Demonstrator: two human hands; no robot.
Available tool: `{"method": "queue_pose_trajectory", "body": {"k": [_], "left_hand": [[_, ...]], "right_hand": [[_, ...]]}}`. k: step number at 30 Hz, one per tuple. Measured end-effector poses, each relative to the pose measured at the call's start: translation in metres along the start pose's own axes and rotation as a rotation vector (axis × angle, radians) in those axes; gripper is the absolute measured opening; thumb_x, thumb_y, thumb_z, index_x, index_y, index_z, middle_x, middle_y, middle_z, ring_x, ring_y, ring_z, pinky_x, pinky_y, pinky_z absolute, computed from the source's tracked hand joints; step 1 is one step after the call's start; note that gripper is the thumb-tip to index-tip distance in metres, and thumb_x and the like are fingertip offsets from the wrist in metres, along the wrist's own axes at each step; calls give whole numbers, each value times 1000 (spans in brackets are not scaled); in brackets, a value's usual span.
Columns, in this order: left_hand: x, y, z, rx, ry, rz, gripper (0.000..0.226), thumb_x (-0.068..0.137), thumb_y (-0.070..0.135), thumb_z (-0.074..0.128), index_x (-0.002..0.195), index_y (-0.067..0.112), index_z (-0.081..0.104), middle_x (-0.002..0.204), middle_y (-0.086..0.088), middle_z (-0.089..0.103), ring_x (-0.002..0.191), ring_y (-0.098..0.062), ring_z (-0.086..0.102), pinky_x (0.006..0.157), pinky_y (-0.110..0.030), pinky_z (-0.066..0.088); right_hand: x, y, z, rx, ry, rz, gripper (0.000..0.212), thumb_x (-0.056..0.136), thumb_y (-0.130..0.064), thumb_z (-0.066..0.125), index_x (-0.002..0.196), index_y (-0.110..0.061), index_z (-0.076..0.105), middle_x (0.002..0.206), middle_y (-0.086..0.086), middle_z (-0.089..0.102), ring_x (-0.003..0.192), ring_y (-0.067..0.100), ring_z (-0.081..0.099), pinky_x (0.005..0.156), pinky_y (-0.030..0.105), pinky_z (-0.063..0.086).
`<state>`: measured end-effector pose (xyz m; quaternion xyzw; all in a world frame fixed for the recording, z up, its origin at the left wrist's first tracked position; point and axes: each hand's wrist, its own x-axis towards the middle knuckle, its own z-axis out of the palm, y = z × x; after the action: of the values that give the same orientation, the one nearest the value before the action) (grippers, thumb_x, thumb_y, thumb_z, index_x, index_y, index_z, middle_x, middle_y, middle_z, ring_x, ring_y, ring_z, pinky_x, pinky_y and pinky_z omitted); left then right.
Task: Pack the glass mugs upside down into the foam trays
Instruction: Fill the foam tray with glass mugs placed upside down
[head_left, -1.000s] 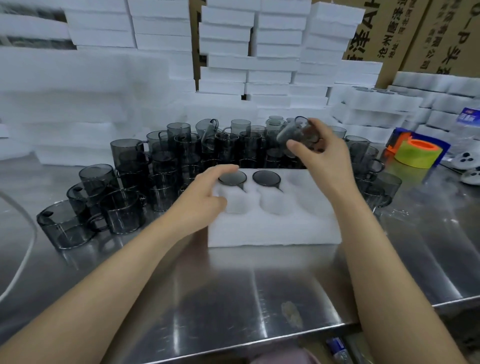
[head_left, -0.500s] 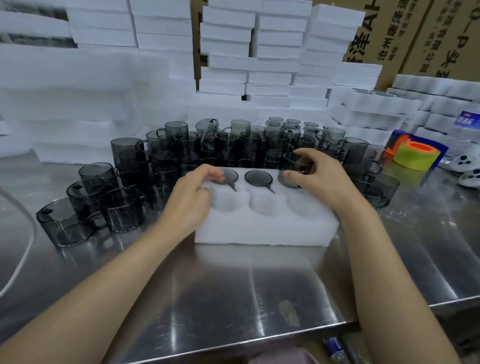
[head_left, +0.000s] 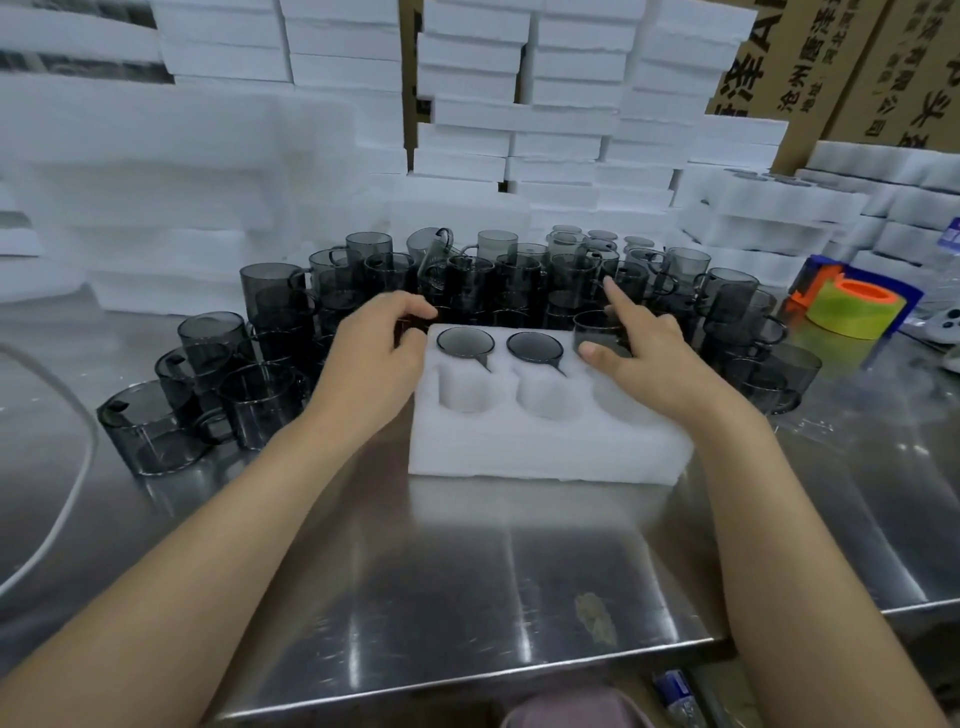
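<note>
The foam tray (head_left: 545, 452) lies in the middle of the steel table (head_left: 467, 597), with six round pockets in two rows of three. In the far row, the pocket at 10 o'clock holds an upside-down mug (head_left: 465, 341) and the pocket at 12 o'clock holds a second upside-down mug (head_left: 535, 346), each sunk flush so that only its dark base and handle slot show. A third mug (head_left: 597, 328) stands partly out of the far pocket at 2 o'clock. The right hand (head_left: 649, 364) holds it, with the thumb (head_left: 597, 358) on the near wall and the index finger (head_left: 615, 296) raised straight above the rim. The three near pockets hold nothing. The left hand (head_left: 371, 358) sits at the tray's 10 o'clock corner with its fingers curled. Whether they grip the foam, a mug behind it, or nothing cannot be told. Loose grey mugs (head_left: 265, 286) crowd the table around the tray from 9 o'clock through 12 to 3 o'clock, most of them upright and some stacked. Beyond them at 12 o'clock rise stacks of white foam (head_left: 467, 104), with cardboard boxes (head_left: 893, 67) at 1 o'clock. A yellow-green tape roll (head_left: 857, 312) in an orange and blue holder sits at 2 o'clock, and a white cable (head_left: 67, 499) curves along the table at 8 o'clock.
</note>
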<state>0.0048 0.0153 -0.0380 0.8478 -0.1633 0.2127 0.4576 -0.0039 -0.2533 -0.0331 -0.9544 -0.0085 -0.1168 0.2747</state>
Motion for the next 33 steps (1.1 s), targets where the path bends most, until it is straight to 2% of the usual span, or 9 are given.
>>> {"method": "queue_pose_trajectory", "body": {"k": [1, 3, 5, 11, 15, 20, 25, 29, 33], "left_hand": [[1, -2, -3, 87, 39, 36, 33, 89, -1, 44, 112, 15, 64, 122, 7, 58, 107, -2, 51, 92, -3, 33], [2, -8, -8, 302, 86, 73, 33, 86, 0, 47, 111, 13, 64, 125, 1, 58, 120, -16, 48, 106, -29, 34], [3, -12, -13, 499, 90, 31, 31, 85, 5, 50, 112, 12, 64, 127, -3, 56, 123, -24, 44, 104, -42, 30], [-2, -15, -15, 780, -8, -123, 36, 89, 31, 56, 121, 14, 60, 133, -10, 49, 127, -31, 35, 102, -44, 27], [-4, -16, -14, 861, -48, -134, 39, 89, 31, 60, 124, 16, 55, 132, -10, 46, 125, -30, 31, 97, -43, 25], [-3, -16, -12, 879, -21, -128, 35, 88, 28, 67, 116, 10, 59, 131, -11, 43, 122, -31, 30, 94, -42, 25], [-2, -18, -14, 901, -14, -152, 29, 85, 33, 71, 98, 7, 70, 134, -12, 38, 121, -32, 27, 98, -42, 25], [-3, -18, -15, 877, 4, -137, 23, 88, 30, 68, 94, 8, 72, 128, -10, 40, 118, -30, 28, 96, -40, 25], [-3, -18, -15, 848, 68, -130, 24, 90, 28, 64, 95, 5, 69, 119, -12, 43, 114, -31, 32, 94, -40, 28]], "right_hand": [[0, 0, 0, -37, 30, -10, 71, 94, -47, 52, 152, -39, 12, 148, -6, 38, 138, 21, 22, 104, 46, 34], [-1, -1, 0, -99, 114, -30, 67, 92, -48, 55, 150, -35, 24, 148, -6, 41, 138, 22, 29, 103, 46, 38], [-2, -2, -1, -100, 149, -35, 62, 91, -47, 58, 147, -34, 35, 148, -7, 41, 138, 21, 31, 103, 45, 39], [-1, 3, -5, -75, 43, -7, 63, 90, -51, 56, 147, -34, 35, 151, -14, 35, 138, 17, 29, 107, 47, 37], [-2, 8, -11, -11, -38, 56, 62, 88, -58, 53, 145, -42, 35, 152, -20, 33, 135, 13, 39, 111, 46, 33], [-4, 0, -5, -43, 82, -10, 43, 91, -44, 59, 133, -47, 50, 142, -21, 46, 132, 14, 43, 103, 43, 39], [-8, -4, -6, -15, 70, -66, 39, 93, -36, 59, 128, -50, 53, 128, -30, 50, 108, 11, 53, 91, 43, 45], [-4, -3, -7, 1, -34, -62, 42, 96, -30, 56, 135, -42, 49, 140, -22, 44, 128, 13, 45, 106, 46, 37], [-5, -5, -11, 128, -115, -34, 49, 96, -15, 53, 140, -35, 47, 155, -13, 27, 142, 11, 25, 111, 28, 24]]}}
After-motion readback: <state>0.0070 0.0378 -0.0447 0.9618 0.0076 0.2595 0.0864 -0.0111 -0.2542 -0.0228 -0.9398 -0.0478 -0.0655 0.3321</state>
